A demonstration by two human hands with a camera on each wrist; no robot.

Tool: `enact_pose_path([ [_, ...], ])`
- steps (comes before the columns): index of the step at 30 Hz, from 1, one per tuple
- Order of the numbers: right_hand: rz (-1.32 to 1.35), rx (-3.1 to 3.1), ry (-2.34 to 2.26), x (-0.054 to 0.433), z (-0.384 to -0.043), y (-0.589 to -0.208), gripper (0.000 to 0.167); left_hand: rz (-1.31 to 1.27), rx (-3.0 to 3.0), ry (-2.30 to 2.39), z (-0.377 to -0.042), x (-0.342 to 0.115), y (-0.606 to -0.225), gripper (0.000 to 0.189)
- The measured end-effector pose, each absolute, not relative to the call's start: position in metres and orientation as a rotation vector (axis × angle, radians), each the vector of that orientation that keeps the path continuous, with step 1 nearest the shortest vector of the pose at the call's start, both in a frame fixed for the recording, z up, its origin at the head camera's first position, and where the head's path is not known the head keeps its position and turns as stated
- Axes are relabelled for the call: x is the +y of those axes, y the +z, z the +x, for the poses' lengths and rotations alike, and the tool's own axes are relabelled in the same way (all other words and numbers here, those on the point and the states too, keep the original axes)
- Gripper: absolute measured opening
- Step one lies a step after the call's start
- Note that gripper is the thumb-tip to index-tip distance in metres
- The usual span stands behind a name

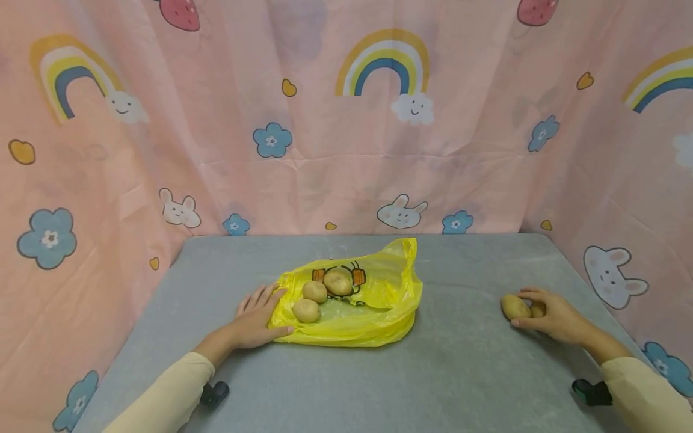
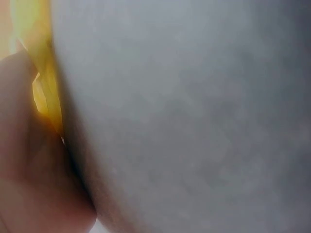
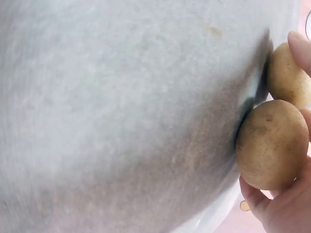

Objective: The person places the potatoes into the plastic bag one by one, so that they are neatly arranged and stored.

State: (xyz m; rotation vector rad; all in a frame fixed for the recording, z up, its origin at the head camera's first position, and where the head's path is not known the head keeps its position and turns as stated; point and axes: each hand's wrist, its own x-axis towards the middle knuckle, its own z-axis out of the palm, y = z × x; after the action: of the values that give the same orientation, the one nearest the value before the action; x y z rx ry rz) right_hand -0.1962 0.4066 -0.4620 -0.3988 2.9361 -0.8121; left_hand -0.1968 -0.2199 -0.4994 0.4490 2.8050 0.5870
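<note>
A yellow plastic bag [image 1: 352, 331] with a printed figure lies flat on the grey table. Three potatoes [image 1: 307, 310] are grouped within its left part; I cannot tell whether plastic covers them. My left hand [image 1: 253, 322] rests on the bag's left end, its fingers extended and thumb along the near edge. Blurred yellow plastic [image 2: 46, 73] touches that hand in the left wrist view. Far to the right, my right hand [image 1: 557, 319] curls its thumb and fingers round two potatoes [image 1: 514, 307] at the table surface. The right wrist view shows the nearer potato [image 3: 272, 145] beside the thumb, and a fingertip on the farther potato [image 3: 286, 73].
The grey table [image 1: 460, 373] spreads between the bag and my right hand. A pink patterned curtain [image 1: 335, 168] hangs along the back and both sides. Dark wrist-worn devices [image 1: 592, 392] sit under both sleeves. The bag's mouth [image 1: 414, 288] faces right, its upper corner raised.
</note>
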Motion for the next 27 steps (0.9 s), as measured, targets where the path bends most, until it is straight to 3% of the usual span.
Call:
enact_pose_path([
  [27, -0.294, 3.003, -0.858, 0.378, -0.194, -0.429, 0.071, 0.464, 2.797, 0.598, -0.196, -0.22, -0.497, 0.096],
])
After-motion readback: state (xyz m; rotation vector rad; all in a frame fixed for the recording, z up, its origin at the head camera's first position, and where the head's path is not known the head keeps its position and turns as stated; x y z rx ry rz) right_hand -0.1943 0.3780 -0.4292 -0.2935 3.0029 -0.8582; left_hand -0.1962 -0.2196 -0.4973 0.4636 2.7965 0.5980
